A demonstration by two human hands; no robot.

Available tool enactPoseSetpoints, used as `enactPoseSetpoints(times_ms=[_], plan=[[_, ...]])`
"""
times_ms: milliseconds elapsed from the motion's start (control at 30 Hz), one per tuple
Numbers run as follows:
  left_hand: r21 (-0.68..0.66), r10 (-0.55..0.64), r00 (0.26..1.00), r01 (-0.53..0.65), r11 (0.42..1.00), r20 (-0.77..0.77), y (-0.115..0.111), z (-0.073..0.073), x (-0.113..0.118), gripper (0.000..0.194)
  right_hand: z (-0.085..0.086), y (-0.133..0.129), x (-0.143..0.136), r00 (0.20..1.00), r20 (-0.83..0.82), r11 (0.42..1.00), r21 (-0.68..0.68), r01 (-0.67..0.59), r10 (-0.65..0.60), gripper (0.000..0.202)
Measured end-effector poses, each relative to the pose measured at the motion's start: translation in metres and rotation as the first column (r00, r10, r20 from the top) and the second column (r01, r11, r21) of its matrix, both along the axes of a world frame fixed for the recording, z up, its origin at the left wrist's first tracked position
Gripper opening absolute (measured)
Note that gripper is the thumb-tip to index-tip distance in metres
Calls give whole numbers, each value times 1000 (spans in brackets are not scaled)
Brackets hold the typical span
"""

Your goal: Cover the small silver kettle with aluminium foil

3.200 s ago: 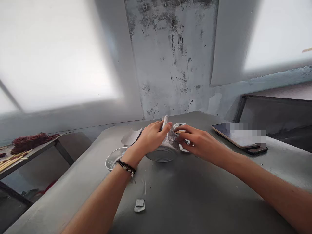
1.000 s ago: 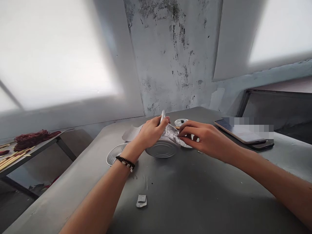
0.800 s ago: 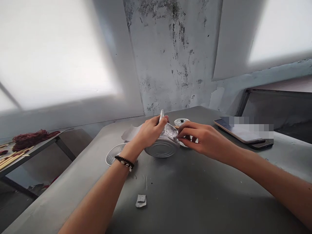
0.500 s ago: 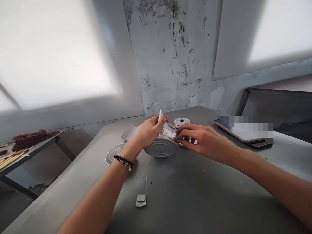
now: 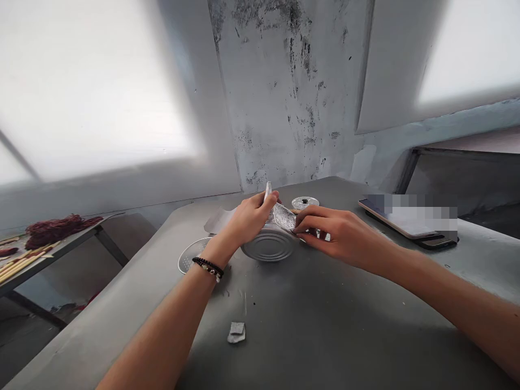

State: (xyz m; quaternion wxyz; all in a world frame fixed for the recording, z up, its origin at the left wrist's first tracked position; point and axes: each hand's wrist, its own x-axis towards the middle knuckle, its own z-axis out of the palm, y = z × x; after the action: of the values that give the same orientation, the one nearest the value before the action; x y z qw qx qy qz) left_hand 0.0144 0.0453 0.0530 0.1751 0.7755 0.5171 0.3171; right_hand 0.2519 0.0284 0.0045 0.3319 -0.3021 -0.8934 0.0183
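A round metal tin (image 5: 268, 247) with ringed grooves faces me on the grey table (image 5: 309, 325). Over it, my left hand (image 5: 254, 216) is wrapped round a whitish piece (image 5: 268, 189) whose tip sticks up past the thumb. Crinkled silvery foil (image 5: 284, 216) spans from there to my right hand (image 5: 325, 230), whose fingertips pinch its right edge. A perforated round strainer (image 5: 189, 257) lies left of the tin, partly behind my left wrist. Behind my right hand is a round lid (image 5: 305, 202) with a dark knob.
Small grey scraps (image 5: 236, 332) lie near the front. A grey sheet (image 5: 219, 221) is behind my left wrist. Flat devices (image 5: 406, 225), partly pixelated, rest at the right. A side table (image 5: 60, 254) holds dark red yarn (image 5: 60, 228) and pale sticks (image 5: 24, 264).
The view has shifted very slightly. Both hands keep their hold on the pieces above the tin, with almost no visible movement.
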Motion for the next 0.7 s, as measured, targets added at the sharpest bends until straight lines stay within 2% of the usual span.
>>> enactPoseSetpoints(times_ms=[700], plan=[[-54, 21, 999, -18, 998, 45, 4, 0, -4, 59, 2, -4, -1, 1000, -9, 999, 27, -22, 23, 17]])
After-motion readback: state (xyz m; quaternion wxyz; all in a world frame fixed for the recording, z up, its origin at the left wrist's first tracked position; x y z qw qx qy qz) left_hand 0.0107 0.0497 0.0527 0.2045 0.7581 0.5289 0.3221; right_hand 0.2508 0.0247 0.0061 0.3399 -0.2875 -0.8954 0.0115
